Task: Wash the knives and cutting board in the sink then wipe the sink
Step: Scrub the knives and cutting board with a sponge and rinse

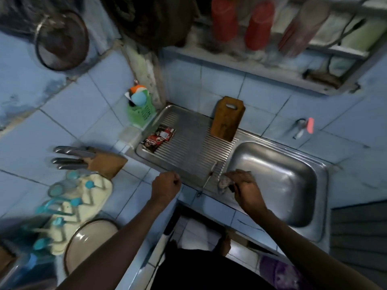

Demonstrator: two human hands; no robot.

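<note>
A thin knife (210, 177) lies on the ribbed steel drainboard (188, 147) near its front edge, between my hands. My left hand (166, 186) hovers just left of it, fingers curled into a fist with nothing visible in it. My right hand (245, 188) grips a grey wad, a sponge or cloth (223, 183), at the left rim of the sink basin (272, 181). The wooden cutting board (227, 120) stands upright at the back of the drainboard, leaning on the tiled wall. A wooden knife block (106, 163) with several dark-handled knives (71, 156) lies on the counter at left.
A red-and-black sachet (160, 137) lies on the drainboard's left end, beside a green basket (142, 114) of sponges. A cream rack with teal pieces (79, 204) and a round lid (88, 243) fill the left counter. Red bottles (259, 26) stand on the shelf above.
</note>
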